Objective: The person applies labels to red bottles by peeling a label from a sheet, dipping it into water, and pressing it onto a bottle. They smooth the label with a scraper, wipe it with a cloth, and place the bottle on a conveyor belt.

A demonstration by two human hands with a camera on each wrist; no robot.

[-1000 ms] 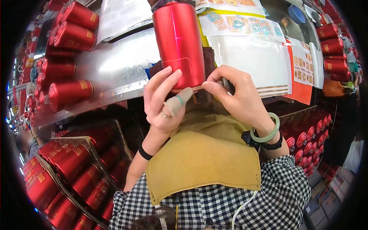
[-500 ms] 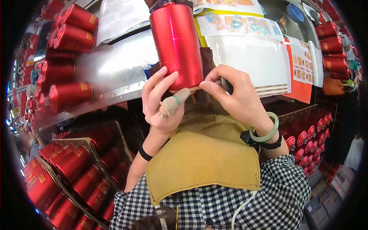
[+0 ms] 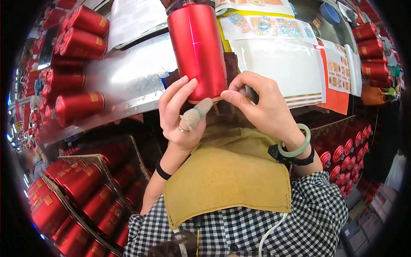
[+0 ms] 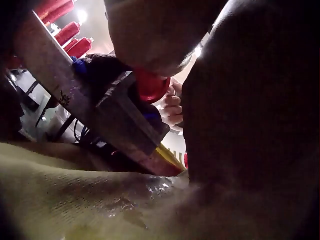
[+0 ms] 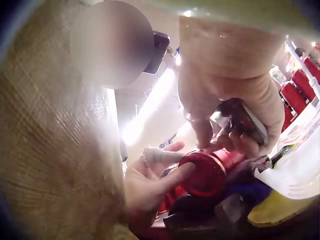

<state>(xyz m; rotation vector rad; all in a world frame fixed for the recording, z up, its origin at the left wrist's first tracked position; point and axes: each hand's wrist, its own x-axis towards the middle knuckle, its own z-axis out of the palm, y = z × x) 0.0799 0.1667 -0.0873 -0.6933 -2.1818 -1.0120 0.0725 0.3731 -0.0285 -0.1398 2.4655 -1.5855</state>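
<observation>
Canister point(image 3: 198, 51) on bench point(image 3: 128, 75) centre; sheets point(image 3: 282, 64) to its right; stacked cans point(image 3: 75, 55) left.

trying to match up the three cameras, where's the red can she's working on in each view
Head: the red can lies top centre on the metal bench, its near end between both hands.
Left wrist: only its red end shows, upper centre, above the dark clamp block.
Right wrist: its round end sits lower centre, under the right hand.
Shared landmark: the left hand's cloth-wrapped thumb, also seen in the right wrist view.
</observation>
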